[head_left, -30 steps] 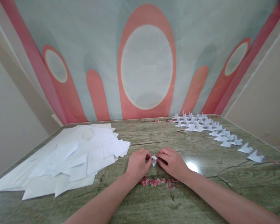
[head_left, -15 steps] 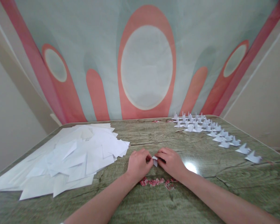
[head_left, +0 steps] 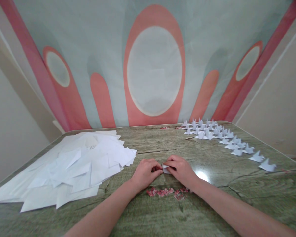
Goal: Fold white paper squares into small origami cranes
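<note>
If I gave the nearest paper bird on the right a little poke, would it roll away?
Probably not: that paper crane sits low and wide on the wood-patterned tabletop, so it would more likely slide. It's probably very light, since it looks like just folded paper. Its thin raised points would likely bend if squeezed.

On the surface (head_left: 153, 141), paper sheets (head_left: 71, 164) lie piled at left; paper birds (head_left: 229, 134) stand at far right. In the middle, a paper piece (head_left: 166, 169) is between the left hand (head_left: 147, 172) and right hand (head_left: 181, 170). A backdrop (head_left: 154, 70) rises behind the far edge.
</note>
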Tool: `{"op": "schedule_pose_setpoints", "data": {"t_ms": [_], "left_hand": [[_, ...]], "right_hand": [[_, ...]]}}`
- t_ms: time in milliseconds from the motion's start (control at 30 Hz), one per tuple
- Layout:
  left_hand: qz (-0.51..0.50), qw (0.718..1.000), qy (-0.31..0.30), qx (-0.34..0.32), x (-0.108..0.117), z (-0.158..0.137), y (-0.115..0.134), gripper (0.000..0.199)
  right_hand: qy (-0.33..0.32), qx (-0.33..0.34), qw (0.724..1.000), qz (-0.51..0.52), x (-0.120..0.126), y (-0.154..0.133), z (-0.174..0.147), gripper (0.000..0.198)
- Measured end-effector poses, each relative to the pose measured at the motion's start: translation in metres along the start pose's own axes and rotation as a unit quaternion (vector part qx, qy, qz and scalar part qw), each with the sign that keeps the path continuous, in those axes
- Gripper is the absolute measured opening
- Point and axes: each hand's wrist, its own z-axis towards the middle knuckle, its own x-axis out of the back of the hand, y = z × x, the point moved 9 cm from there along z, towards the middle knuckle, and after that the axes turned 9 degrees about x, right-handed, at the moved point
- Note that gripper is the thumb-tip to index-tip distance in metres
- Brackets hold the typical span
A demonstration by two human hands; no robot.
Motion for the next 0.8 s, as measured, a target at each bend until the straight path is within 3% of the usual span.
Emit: {"op": "schedule_pose_setpoints", "data": {"t_ms": [800], "left_hand": [[0.003,0.996,0.069,0.065,0.000,0.005,-0.012,0.020]], "right_hand": [[-0.033,-0.017,0.996,0.078,-0.002,0.001,0.002,0.018]]}}
